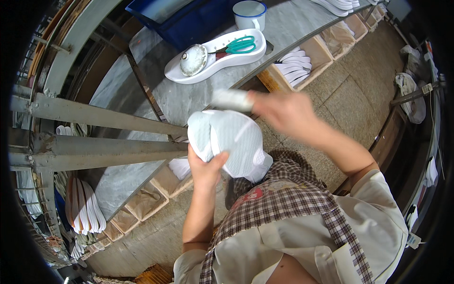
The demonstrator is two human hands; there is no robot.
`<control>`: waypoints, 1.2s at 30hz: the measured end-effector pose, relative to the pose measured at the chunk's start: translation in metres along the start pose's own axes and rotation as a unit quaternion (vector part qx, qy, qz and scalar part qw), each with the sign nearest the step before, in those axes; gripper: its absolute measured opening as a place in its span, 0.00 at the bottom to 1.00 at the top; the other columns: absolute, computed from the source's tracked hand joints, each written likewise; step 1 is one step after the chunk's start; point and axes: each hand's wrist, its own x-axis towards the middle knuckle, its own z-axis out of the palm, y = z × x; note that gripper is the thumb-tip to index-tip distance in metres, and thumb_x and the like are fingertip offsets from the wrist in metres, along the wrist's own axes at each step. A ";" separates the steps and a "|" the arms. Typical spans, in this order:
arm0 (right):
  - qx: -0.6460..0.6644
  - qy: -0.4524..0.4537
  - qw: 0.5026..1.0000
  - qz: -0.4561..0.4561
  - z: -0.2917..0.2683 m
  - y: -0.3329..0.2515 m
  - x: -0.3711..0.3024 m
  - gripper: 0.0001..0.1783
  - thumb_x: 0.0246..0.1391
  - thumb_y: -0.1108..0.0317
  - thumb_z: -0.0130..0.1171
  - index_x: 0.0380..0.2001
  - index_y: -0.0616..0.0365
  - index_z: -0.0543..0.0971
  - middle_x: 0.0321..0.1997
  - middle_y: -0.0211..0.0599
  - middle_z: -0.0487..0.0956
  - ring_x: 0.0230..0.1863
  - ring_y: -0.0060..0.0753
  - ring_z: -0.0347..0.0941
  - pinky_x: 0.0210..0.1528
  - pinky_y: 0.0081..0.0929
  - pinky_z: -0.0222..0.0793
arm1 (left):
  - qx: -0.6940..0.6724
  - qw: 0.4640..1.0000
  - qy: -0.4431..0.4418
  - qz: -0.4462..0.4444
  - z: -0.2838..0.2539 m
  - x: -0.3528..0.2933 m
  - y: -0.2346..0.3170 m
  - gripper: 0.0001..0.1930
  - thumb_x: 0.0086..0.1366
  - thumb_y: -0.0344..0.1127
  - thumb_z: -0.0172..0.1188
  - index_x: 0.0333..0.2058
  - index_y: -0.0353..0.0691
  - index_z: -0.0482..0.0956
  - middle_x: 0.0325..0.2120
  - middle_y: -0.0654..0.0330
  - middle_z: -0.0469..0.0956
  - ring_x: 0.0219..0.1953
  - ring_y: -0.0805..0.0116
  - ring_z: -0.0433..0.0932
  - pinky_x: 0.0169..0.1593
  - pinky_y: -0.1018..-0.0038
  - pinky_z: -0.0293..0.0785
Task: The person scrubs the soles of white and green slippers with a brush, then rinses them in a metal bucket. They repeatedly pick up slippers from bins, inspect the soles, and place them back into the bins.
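My left hand [203, 169] is closed on a pale white shoe upper [239, 135], held in front of my apron with the thumb pressed on its near side. My right hand [285, 112] is closed round one end of a whitish, elongated object [231, 100]. Motion smears that object, so its kind is unclear. It sits just beyond the shoe upper's far edge; whether the two touch cannot be made out. Beyond both hands, a white shoe-sole-shaped tray [170, 72] on the table holds teal-handled scissors [241, 45] and a worn, round, domed metal piece [193, 60].
A white enamel mug [246, 19] and a blue crate [177, 21] stand at the back of the grey marbled table [179, 97]. Metal bars [109, 151] reach in from the left. Bins [321, 59] holding white soles line the table's edge. More soles [85, 206] stack at lower left.
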 end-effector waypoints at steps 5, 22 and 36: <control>0.153 0.078 0.979 0.106 -0.013 0.027 0.003 0.14 0.52 0.65 0.60 0.42 0.56 0.81 0.27 0.39 0.81 0.24 0.31 0.77 0.26 0.25 0.70 | 0.020 0.999 -0.023 0.043 -0.001 -0.003 0.005 0.42 0.43 0.33 0.73 0.55 0.30 0.60 0.49 0.54 0.70 0.51 0.63 0.71 0.54 0.67 0.67; 0.077 0.054 0.993 -0.065 -0.033 0.013 -0.014 0.18 0.48 0.63 0.63 0.45 0.50 0.80 0.15 0.31 0.72 0.16 0.26 0.68 0.18 0.26 0.63 | 0.067 0.997 0.011 0.025 0.003 0.001 0.006 0.37 0.43 0.28 0.70 0.53 0.30 0.62 0.46 0.54 0.71 0.48 0.66 0.72 0.53 0.68 0.68; 0.164 0.122 0.979 0.016 0.012 -0.017 -0.037 0.14 0.46 0.66 0.64 0.39 0.52 0.82 0.15 0.32 0.72 0.16 0.33 0.70 0.16 0.28 0.63 | 0.049 0.999 0.020 0.003 0.017 0.005 0.001 0.35 0.44 0.23 0.68 0.53 0.31 0.62 0.46 0.56 0.71 0.49 0.67 0.71 0.54 0.69 0.67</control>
